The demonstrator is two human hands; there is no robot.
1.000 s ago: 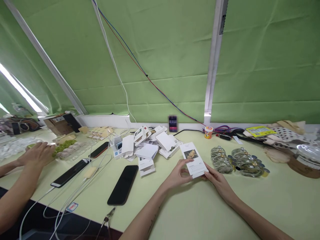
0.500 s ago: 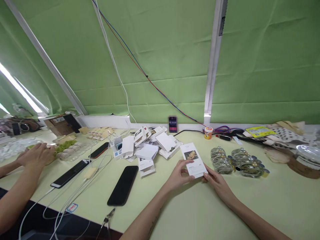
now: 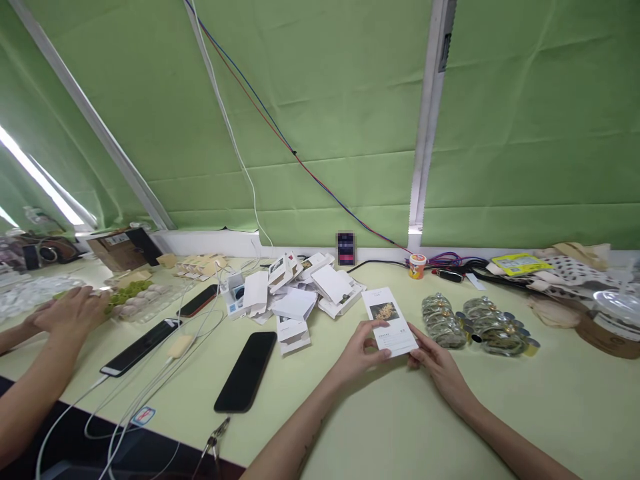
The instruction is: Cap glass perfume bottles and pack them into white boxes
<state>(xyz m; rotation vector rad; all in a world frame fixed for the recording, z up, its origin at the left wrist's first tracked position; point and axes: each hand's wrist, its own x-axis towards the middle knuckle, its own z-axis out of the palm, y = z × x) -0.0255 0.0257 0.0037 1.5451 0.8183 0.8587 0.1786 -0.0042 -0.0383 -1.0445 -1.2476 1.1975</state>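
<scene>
A white printed box (image 3: 389, 319), flat-looking and bearing a picture of yellowish flowers, is held tilted just over the table (image 3: 390, 427). My left hand (image 3: 361, 350) grips its left edge between thumb and fingers. The lower right corner is pinched by my right hand (image 3: 434, 359), its fingertips partly behind the box. To the left lies a loose heap of similar white boxes (image 3: 295, 303), some seemingly open. Right of my hands sit two rows of small clear packets (image 3: 493, 327) with dark greenish contents and gold-coloured round ends.
A black phone (image 3: 246, 371) lies left of my forearm, near keys (image 3: 218, 433) at the table edge. White cables (image 3: 145, 390) run to another phone (image 3: 140, 347). A co-worker's hands (image 3: 75, 310) are at far left. An orange tub (image 3: 417, 267) and a lidded jar (image 3: 613, 323) stand right.
The box and both my hands have shifted very slightly to the right. My grip on it looks the same.
</scene>
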